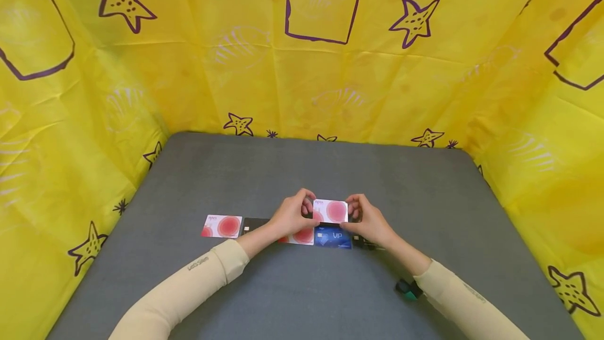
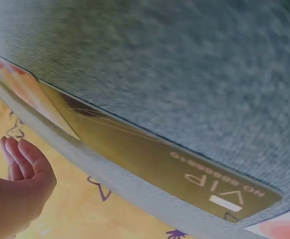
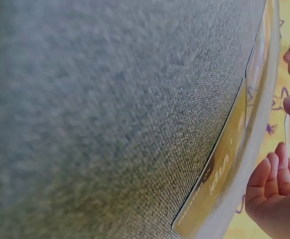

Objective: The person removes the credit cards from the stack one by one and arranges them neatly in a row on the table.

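Observation:
A white card with red circles (image 1: 330,211) is held up above the table between both hands. My left hand (image 1: 290,215) pinches its left edge, and my right hand (image 1: 373,222) pinches the right edge. Beneath lies a row of cards: a similar white and red card (image 1: 222,226), a black card (image 1: 255,224), another white and red card (image 1: 303,236), a blue VIP card (image 1: 333,238) and a second black card (image 1: 362,241). Forearms and hands partly cover several of them. The left wrist view shows a dark card (image 2: 150,149) marked VIP close by.
The grey table (image 1: 292,298) has a yellow curtain (image 1: 306,77) with drawn starfish around its back and sides. A small black and green object (image 1: 408,289) sits beside the right sleeve (image 1: 453,290).

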The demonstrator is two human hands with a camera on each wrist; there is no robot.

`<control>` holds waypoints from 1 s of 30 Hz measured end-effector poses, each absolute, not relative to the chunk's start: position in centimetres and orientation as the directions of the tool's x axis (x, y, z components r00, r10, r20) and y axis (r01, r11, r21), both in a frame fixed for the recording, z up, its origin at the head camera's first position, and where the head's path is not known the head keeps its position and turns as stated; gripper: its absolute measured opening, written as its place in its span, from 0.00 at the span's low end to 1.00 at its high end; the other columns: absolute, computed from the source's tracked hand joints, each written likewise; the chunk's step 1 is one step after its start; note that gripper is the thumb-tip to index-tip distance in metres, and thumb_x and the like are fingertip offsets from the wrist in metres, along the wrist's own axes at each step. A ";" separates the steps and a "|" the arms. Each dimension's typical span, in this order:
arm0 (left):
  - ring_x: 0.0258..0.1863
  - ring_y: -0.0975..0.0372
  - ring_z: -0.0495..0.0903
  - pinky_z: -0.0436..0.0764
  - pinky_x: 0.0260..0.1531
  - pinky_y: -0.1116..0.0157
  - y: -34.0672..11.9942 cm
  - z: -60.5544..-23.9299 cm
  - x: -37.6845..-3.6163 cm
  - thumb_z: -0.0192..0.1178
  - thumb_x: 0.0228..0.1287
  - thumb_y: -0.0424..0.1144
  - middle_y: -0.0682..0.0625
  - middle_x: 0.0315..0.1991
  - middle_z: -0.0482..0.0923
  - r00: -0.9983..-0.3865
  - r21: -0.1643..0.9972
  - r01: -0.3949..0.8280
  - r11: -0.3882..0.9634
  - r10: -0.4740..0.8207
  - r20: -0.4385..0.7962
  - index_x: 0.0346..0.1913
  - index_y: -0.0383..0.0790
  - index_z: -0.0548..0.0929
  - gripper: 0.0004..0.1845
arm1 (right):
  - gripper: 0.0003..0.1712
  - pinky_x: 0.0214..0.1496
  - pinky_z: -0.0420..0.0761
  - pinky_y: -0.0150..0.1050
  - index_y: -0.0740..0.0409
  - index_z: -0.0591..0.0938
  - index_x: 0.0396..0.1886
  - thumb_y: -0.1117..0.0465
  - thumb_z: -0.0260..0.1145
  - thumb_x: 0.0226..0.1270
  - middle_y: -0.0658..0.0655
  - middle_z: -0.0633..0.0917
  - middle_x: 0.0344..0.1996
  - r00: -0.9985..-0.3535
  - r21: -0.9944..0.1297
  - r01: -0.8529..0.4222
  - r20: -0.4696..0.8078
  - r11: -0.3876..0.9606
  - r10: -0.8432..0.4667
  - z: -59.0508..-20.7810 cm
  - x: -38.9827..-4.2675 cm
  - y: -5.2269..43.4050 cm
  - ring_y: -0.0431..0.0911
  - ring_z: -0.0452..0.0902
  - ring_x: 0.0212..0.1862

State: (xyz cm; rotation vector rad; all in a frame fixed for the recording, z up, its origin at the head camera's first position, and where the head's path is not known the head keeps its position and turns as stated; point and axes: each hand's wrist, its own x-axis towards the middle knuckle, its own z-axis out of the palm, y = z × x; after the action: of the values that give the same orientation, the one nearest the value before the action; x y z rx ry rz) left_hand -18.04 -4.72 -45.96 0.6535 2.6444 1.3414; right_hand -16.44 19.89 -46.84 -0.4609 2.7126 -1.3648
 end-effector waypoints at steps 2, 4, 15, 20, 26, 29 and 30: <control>0.31 0.60 0.75 0.75 0.35 0.68 -4.6 -45.8 -17.7 0.76 0.48 0.35 0.50 0.33 0.78 -0.900 0.797 0.330 0.505 0.424 0.105 0.51 0.37 0.73 0.28 | 0.34 0.33 0.74 0.33 0.60 0.70 0.53 0.63 0.79 0.49 0.55 0.78 0.35 -0.952 -0.796 -0.238 0.077 0.556 -0.298 -46.8 -16.2 20.1 0.50 0.73 0.36; 0.31 0.60 0.75 0.75 0.35 0.68 -4.4 -45.7 -17.4 0.76 0.47 0.34 0.50 0.33 0.78 -0.899 0.804 0.326 0.497 0.426 0.102 0.50 0.37 0.74 0.28 | 0.35 0.33 0.75 0.33 0.60 0.70 0.54 0.64 0.79 0.48 0.55 0.78 0.35 -0.952 -0.799 -0.233 0.073 0.554 -0.296 -46.7 -15.9 20.2 0.50 0.73 0.36; 0.32 0.59 0.77 0.74 0.32 0.70 -3.6 -45.4 -15.9 0.77 0.45 0.32 0.51 0.32 0.80 -0.888 0.820 0.315 0.478 0.454 0.077 0.50 0.37 0.75 0.28 | 0.33 0.32 0.73 0.32 0.59 0.73 0.53 0.65 0.79 0.48 0.56 0.79 0.35 -0.953 -0.797 -0.234 0.076 0.557 -0.292 -46.4 -13.9 21.5 0.48 0.74 0.35; 0.31 0.60 0.76 0.75 0.34 0.70 -3.1 -45.2 -15.3 0.75 0.45 0.30 0.51 0.31 0.79 -0.873 0.830 0.322 0.455 0.483 0.073 0.50 0.34 0.75 0.28 | 0.32 0.32 0.73 0.31 0.58 0.73 0.53 0.64 0.79 0.49 0.54 0.79 0.35 -0.956 -0.798 -0.214 0.053 0.564 -0.288 -46.6 -13.1 22.3 0.47 0.73 0.35; 0.32 0.61 0.76 0.74 0.35 0.70 -2.5 -45.3 -14.6 0.75 0.46 0.31 0.51 0.31 0.80 -0.868 0.841 0.293 0.455 0.495 0.035 0.50 0.36 0.75 0.27 | 0.32 0.32 0.71 0.31 0.58 0.74 0.52 0.61 0.80 0.49 0.54 0.80 0.35 -0.955 -0.808 -0.209 0.047 0.552 -0.292 -46.7 -12.2 23.1 0.48 0.74 0.34; 0.32 0.60 0.76 0.73 0.35 0.70 -2.1 -45.4 -14.4 0.75 0.45 0.31 0.52 0.31 0.80 -0.863 0.842 0.300 0.449 0.504 0.038 0.50 0.36 0.75 0.27 | 0.32 0.32 0.72 0.31 0.57 0.74 0.52 0.61 0.80 0.49 0.54 0.80 0.35 -0.957 -0.806 -0.202 0.041 0.557 -0.288 -46.6 -11.8 23.6 0.48 0.74 0.33; 0.32 0.60 0.76 0.73 0.35 0.70 -1.9 -45.4 -14.3 0.75 0.45 0.31 0.52 0.31 0.80 -0.862 0.842 0.302 0.447 0.506 0.040 0.49 0.37 0.75 0.27 | 0.32 0.33 0.72 0.31 0.56 0.74 0.52 0.61 0.80 0.49 0.54 0.80 0.35 -0.957 -0.804 -0.202 0.040 0.559 -0.289 -46.6 -11.7 23.7 0.47 0.74 0.33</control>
State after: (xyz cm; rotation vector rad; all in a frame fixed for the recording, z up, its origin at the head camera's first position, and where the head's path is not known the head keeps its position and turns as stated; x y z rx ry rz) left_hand -14.31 -1.95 -45.45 0.7042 2.4805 1.3766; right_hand -11.66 23.75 -46.60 -0.4244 2.6879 -1.3665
